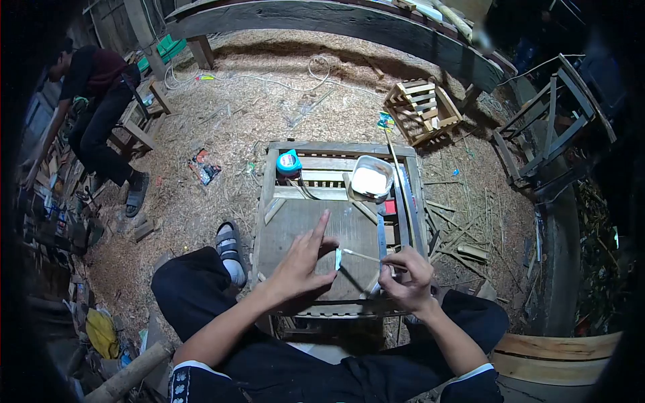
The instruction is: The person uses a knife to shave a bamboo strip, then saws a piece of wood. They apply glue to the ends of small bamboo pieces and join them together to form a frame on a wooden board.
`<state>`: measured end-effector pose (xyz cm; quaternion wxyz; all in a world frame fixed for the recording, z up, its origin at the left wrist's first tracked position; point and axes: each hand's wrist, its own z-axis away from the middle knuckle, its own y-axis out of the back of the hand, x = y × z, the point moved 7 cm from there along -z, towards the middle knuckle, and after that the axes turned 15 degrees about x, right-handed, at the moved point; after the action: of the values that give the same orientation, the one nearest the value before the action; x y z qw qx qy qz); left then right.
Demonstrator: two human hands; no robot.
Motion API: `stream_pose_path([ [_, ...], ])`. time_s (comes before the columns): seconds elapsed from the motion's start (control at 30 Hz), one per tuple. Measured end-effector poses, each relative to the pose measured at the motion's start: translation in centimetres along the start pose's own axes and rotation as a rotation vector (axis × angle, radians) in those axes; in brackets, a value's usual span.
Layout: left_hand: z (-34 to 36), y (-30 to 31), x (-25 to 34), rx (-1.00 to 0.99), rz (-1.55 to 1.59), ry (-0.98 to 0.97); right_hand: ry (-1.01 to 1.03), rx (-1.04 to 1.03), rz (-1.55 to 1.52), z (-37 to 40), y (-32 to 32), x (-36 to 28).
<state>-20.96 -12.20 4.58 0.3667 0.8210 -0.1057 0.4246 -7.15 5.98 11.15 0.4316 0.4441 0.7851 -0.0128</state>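
Note:
My left hand (pixel 304 263) is over the wooden work surface (pixel 285 232), its index finger stretched out. Between its thumb and another finger is a small, narrow pale piece (pixel 338 259), gripped by its ends; its kind does not show. In my right hand (pixel 411 279) is a thin stick (pixel 363 255), pinched in the fingers, its white-coated tip pointing at the pale piece. Beyond my hands, a square plastic tub (pixel 371 178) with white paste and a blue tape measure (pixel 288 163) stand on the slatted frame. A metal ruler (pixel 381 236) lies along the right side.
A slatted wooden crate (pixel 422 111) sits on the shavings-covered floor beyond the table. A long heavy beam bench (pixel 336 23) crosses the back. At the left, another person (pixel 101 111) bends over beside a low wooden stool. Wood offcuts (pixel 460 245) lie on the right.

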Motion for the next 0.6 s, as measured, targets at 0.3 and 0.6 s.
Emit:
stream_pose_path([
  [0.3,0.4,-0.5,-0.9,0.031,0.043,0.071,-0.013,-0.067,0.039,0.8,-1.0,0.0],
  [0.6,0.4,-0.7,-1.1,0.037,-0.026,0.016,0.02,-0.116,0.064,0.9,-2.1,0.4],
])
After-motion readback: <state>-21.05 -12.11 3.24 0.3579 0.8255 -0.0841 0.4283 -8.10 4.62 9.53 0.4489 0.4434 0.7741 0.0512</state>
